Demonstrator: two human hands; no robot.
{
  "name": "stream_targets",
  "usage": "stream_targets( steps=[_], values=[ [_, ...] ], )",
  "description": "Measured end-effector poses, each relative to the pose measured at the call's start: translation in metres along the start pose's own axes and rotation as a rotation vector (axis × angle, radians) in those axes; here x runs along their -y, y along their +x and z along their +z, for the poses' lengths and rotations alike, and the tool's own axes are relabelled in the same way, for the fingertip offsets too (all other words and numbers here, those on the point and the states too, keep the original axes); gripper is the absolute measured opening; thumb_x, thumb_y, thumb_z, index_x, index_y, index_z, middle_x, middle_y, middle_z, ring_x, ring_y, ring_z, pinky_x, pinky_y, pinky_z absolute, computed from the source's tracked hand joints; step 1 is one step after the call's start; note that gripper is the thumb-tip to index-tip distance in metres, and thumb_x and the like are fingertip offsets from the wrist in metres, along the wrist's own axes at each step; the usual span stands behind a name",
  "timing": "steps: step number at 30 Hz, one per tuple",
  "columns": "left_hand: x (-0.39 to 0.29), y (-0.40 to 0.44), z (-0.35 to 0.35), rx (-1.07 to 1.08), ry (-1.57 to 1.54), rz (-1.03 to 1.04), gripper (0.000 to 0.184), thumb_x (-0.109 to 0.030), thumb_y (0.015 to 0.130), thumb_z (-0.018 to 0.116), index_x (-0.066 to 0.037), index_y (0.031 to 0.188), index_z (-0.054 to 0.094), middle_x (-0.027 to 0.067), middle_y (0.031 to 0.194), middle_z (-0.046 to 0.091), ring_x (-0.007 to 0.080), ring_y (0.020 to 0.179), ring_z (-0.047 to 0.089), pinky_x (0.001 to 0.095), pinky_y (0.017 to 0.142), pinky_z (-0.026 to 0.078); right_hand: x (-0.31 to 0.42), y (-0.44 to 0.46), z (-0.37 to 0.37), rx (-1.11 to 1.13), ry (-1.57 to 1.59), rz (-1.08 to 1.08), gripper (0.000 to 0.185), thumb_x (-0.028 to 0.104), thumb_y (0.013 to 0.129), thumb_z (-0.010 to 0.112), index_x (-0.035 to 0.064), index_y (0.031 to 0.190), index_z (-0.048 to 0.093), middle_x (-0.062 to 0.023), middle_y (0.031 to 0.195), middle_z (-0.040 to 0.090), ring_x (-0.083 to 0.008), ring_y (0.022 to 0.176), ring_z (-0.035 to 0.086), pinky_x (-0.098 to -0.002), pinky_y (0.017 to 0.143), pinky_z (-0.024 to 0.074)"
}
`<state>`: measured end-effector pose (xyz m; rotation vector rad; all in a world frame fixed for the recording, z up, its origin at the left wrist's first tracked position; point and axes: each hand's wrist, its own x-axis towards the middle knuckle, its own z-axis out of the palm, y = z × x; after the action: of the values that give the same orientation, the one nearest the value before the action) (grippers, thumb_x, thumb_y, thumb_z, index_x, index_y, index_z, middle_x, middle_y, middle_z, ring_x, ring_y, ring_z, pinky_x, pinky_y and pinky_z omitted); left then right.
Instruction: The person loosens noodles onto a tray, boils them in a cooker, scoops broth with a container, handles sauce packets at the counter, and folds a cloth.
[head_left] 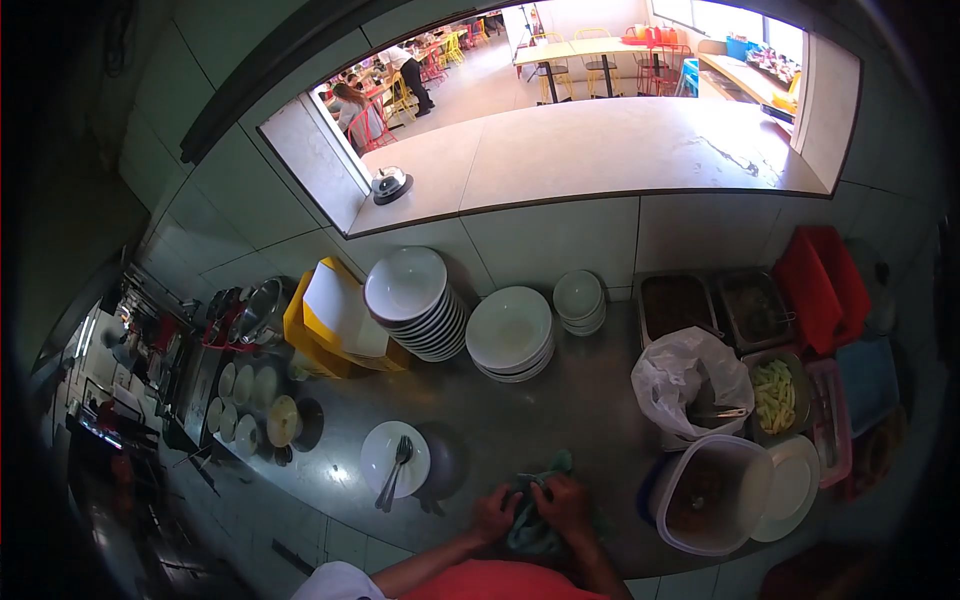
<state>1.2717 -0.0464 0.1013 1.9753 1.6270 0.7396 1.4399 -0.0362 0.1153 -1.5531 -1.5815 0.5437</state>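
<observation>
At the front edge of the steel counter, my left hand (494, 513) and my right hand (566, 507) are close together on a dark green cloth (533, 536). The fingers of both hands are closed on the bunched cloth, and part of it sticks out beyond my right hand. What the cloth may cover is hidden. To the left of my left hand lies a white plate (379, 450) with a spoon and fork (396, 474) resting on it. To the right of my right hand stands a clear plastic tub (712, 495) with dark contents.
Bowl stacks (405, 285) and plates (508, 328) line the wall beside a yellow holder (305, 325). Small bowls (264, 386) stand left. Right are metal food pans (676, 308), a plastic bag (668, 385) and red bins (822, 285). A bell (390, 184) sits on the serving ledge (560, 150).
</observation>
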Motion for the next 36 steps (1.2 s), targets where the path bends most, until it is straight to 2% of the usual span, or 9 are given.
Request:
stream_targets(
  steps=[3, 5, 21, 24, 28, 31, 33, 36],
  values=[
    [-0.002, 0.002, 0.0, -0.016, -0.065, 0.013, 0.019, -0.023, 0.085, 0.063, -0.005, 0.089, 0.058, 0.0164, 0.064, 0.058, 0.0342, 0.055, 0.059, 0.0401, 0.048, 0.044, -0.002, -0.002, 0.002, -0.01, -0.01, 0.002, 0.021, 0.024, 0.074, 0.07, 0.0066, 0.069, 0.059, -0.011, 0.066, 0.059, -0.0312, 0.057, 0.06, -0.0397, 0.05, 0.0469],
    [-0.003, 0.002, -0.001, -0.018, -0.055, 0.014, 0.019, -0.023, 0.085, 0.063, -0.005, 0.089, 0.058, 0.0166, 0.064, 0.058, 0.0342, 0.055, 0.059, 0.04, 0.048, 0.044, -0.006, -0.004, 0.006, 0.005, -0.016, 0.025, 0.026, 0.03, 0.076, 0.068, 0.0079, 0.066, 0.059, -0.009, 0.067, 0.06, -0.0304, 0.056, 0.06, -0.0406, 0.049, 0.047],
    [-0.007, 0.003, -0.002, -0.018, -0.032, 0.005, 0.016, -0.022, 0.086, 0.061, -0.006, 0.087, 0.057, 0.0172, 0.064, 0.057, 0.0365, 0.057, 0.059, 0.0411, 0.048, 0.043, -0.001, -0.001, 0.001, -0.01, 0.007, 0.014, 0.026, 0.03, 0.076, 0.068, 0.0079, 0.067, 0.058, -0.0092, 0.066, 0.059, -0.0302, 0.056, 0.06, -0.0406, 0.049, 0.0468],
    [-0.009, 0.002, -0.005, 0.032, -0.074, -0.061, 0.016, -0.021, 0.086, 0.06, -0.005, 0.087, 0.057, 0.0171, 0.063, 0.057, 0.037, 0.057, 0.058, 0.0414, 0.048, 0.043, -0.001, -0.001, 0.0, 0.019, -0.03, 0.028, 0.025, 0.03, 0.076, 0.068, 0.008, 0.067, 0.059, -0.0093, 0.066, 0.059, -0.0304, 0.056, 0.06, -0.0408, 0.049, 0.0467],
    [-0.01, 0.004, -0.004, 0.0, -0.057, -0.03, 0.018, -0.022, 0.086, 0.061, -0.005, 0.087, 0.057, 0.0169, 0.063, 0.057, 0.0364, 0.057, 0.059, 0.0415, 0.049, 0.043, 0.004, 0.002, -0.004, 0.007, -0.029, 0.002, 0.023, 0.025, 0.075, 0.07, 0.0063, 0.068, 0.058, -0.0113, 0.065, 0.059, -0.0311, 0.057, 0.06, -0.0397, 0.05, 0.0475],
    [-0.012, 0.004, -0.005, -0.01, -0.075, -0.017, 0.02, -0.023, 0.085, 0.062, -0.004, 0.086, 0.057, 0.0171, 0.064, 0.058, 0.0361, 0.058, 0.059, 0.0417, 0.05, 0.044, 0.001, 0.0, 0.0, -0.002, -0.024, 0.003, 0.023, 0.025, 0.075, 0.07, 0.0062, 0.067, 0.058, -0.0119, 0.064, 0.058, -0.0313, 0.057, 0.06, -0.0401, 0.05, 0.047],
    [-0.009, 0.004, -0.003, -0.042, -0.064, 0.059, 0.023, -0.027, 0.085, 0.062, -0.006, 0.091, 0.057, 0.0186, 0.071, 0.06, 0.0398, 0.064, 0.06, 0.0452, 0.052, 0.046, 0.0, 0.0, 0.0, 0.009, -0.035, -0.008, 0.023, 0.024, 0.075, 0.07, 0.0061, 0.068, 0.058, -0.0123, 0.064, 0.058, -0.0313, 0.058, 0.06, -0.0404, 0.05, 0.0465],
    [-0.013, 0.004, -0.006, -0.01, -0.108, -0.005, 0.025, -0.029, 0.084, 0.063, -0.006, 0.092, 0.058, 0.0184, 0.075, 0.062, 0.0399, 0.069, 0.061, 0.0454, 0.057, 0.047, 0.0, 0.001, -0.002, -0.004, 0.011, -0.032, 0.022, 0.022, 0.076, 0.069, 0.0044, 0.068, 0.057, -0.0142, 0.064, 0.058, -0.0328, 0.057, 0.059, -0.0407, 0.05, 0.0447]
  ],
)
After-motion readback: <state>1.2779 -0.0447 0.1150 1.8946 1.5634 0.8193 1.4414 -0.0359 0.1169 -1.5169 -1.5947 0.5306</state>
